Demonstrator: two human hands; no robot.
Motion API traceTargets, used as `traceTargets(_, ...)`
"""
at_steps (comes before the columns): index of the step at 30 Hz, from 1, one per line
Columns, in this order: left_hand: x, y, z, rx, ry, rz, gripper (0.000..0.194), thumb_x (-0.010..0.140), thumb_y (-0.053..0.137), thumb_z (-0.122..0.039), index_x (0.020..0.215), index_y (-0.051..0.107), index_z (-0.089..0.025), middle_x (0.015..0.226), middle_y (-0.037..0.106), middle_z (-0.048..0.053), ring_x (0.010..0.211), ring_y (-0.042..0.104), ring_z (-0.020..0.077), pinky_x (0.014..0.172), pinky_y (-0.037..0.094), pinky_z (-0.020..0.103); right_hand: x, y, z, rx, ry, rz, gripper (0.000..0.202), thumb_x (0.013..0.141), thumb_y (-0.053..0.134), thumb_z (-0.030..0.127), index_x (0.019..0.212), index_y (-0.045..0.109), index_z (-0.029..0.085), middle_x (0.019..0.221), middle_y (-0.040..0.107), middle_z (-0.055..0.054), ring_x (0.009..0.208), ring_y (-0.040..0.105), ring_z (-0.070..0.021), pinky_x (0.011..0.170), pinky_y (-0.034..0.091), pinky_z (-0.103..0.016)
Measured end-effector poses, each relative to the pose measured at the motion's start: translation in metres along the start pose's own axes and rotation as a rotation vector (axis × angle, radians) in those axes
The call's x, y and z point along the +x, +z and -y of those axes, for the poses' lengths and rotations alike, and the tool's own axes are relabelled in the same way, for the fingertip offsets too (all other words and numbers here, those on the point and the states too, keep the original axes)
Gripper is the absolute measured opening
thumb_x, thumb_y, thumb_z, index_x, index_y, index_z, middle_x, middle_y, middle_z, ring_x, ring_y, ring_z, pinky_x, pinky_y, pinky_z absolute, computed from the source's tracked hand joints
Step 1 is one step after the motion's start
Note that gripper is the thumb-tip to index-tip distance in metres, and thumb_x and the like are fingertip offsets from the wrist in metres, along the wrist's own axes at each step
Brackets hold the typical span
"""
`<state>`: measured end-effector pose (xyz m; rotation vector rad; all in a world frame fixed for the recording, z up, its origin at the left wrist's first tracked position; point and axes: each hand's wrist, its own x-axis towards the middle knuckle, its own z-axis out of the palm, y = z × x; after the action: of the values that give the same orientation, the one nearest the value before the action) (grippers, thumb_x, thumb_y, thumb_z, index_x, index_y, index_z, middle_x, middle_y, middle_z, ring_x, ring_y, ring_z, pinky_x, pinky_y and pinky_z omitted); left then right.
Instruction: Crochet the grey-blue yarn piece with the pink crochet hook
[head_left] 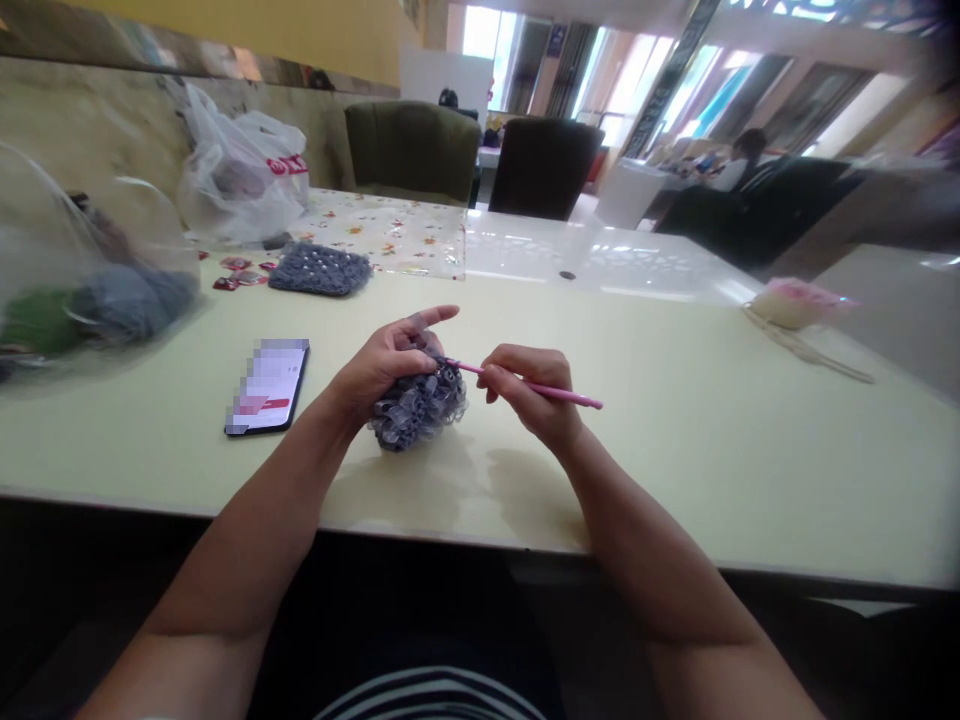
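A ruffled grey crochet piece (420,410) with pale translucent frills hangs just above the table in front of me. My left hand (394,358) pinches its upper edge between thumb and fingers, the index finger stretched out to the right. In my right hand (534,392) is a pink crochet hook (566,396), gripped like a pen, its handle end pointing right. The hook's tip meets the top edge of the crochet piece by my left thumb; the stitch there is too small to make out.
A phone (270,388) lies left of my arms. Behind it are a flat grey crocheted piece (321,269), small red packets (238,272) and a white plastic bag (244,180). A clear bag of yarn (135,300) stands far left. At right sits a pink-and-cream bundle (796,302) with a cord.
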<state>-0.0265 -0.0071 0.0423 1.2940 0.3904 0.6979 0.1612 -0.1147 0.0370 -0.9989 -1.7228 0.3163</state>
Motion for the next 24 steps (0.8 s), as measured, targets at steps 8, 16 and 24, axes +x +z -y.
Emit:
traceTargets(8,-0.001,0.001,0.0,0.15,0.062,-0.021,0.061,0.062,0.07,-0.01,0.123,0.068,-0.015,0.09,0.067,0.004,0.073,0.059,0.0117,0.067,0.045,0.022,0.001,-0.003,-0.002,0.095,0.126,0.024,0.025,0.09,0.056,0.023,0.069,0.067,0.015,0.061,0.061,0.001,0.052,0.057,-0.0078,0.05,0.043,-0.022)
traceTargets(16,0.0,0.0,0.001,0.229,0.105,0.022,0.022,0.062,0.068,-0.012,0.084,0.072,-0.013,0.131,0.063,0.009,0.077,0.061,0.01,0.067,0.047,0.022,0.004,-0.008,-0.007,0.207,0.183,0.075,0.025,0.089,0.059,0.027,0.069,0.067,0.015,0.062,0.062,0.001,0.05,0.056,-0.0078,0.046,0.045,-0.022)
traceTargets(24,-0.001,0.002,0.002,0.097,0.035,0.037,0.031,0.062,0.072,-0.014,0.093,0.074,-0.014,0.115,0.069,0.008,0.073,0.062,0.011,0.064,0.047,0.023,0.005,-0.009,-0.011,0.3,0.239,0.07,0.026,0.092,0.057,0.029,0.071,0.063,0.015,0.066,0.064,-0.001,0.052,0.058,-0.0087,0.049,0.047,-0.023)
